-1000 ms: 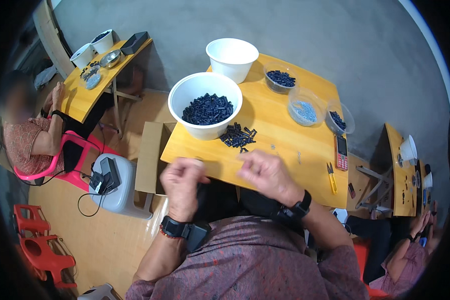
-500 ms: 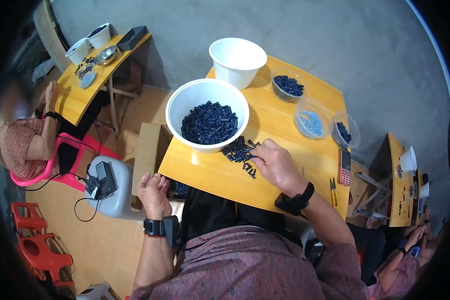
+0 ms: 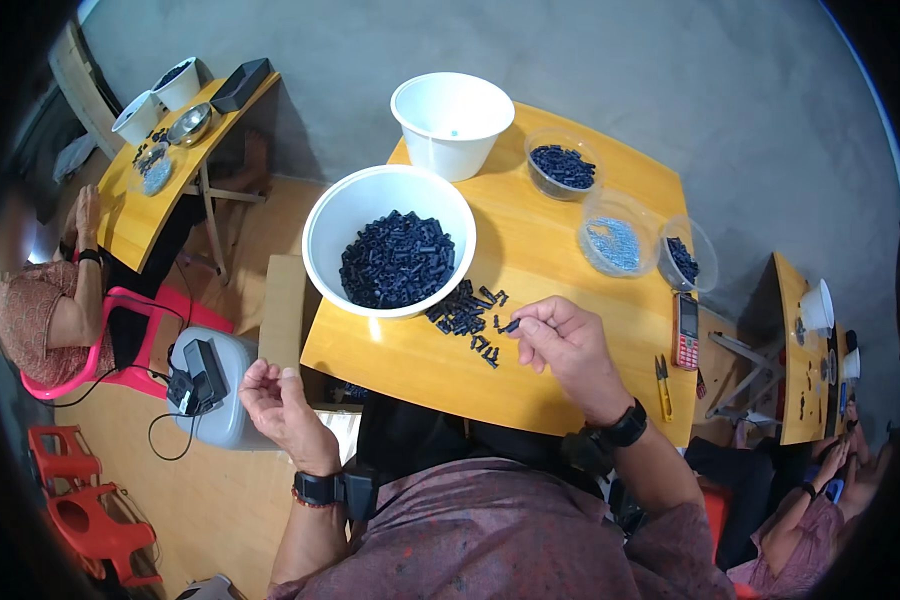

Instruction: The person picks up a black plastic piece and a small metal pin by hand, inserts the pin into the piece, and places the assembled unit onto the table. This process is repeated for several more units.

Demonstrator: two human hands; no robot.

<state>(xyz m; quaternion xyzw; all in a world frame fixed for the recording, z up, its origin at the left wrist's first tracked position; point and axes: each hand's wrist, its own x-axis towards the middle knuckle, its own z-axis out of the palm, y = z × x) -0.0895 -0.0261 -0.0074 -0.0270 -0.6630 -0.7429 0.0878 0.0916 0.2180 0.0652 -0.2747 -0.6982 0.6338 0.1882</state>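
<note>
My right hand [image 3: 565, 345], over the front of the yellow table, pinches a small black plastic piece [image 3: 511, 327] between thumb and fingertips. Next to it, a loose pile of black plastic pieces [image 3: 458, 312] lies on the wood, with several strays toward the table's front. Behind the pile stands a white tub [image 3: 320, 245] holding a heap of the same kind of pieces. Off the table's left edge, my left hand [image 3: 285, 405] hovers palm up, its fingers loosely bent and apart, with nothing visible in them. Below it, a cardboard box [image 3: 284, 312] is partly hidden.
A second white tub [image 3: 453, 125] stands at the back. Clear bowls hold black pieces [image 3: 562, 167] and bluish small parts [image 3: 612, 245]. A red phone [image 3: 686, 330] and yellow-handled snips [image 3: 664, 388] lie at right. A grey stool [image 3: 225, 410] stands left; other people sit at nearby tables.
My right hand has drawn back from the pile with a black piece in its fingertips. The left hand has risen and shifted left. The whole view has shifted slightly.
</note>
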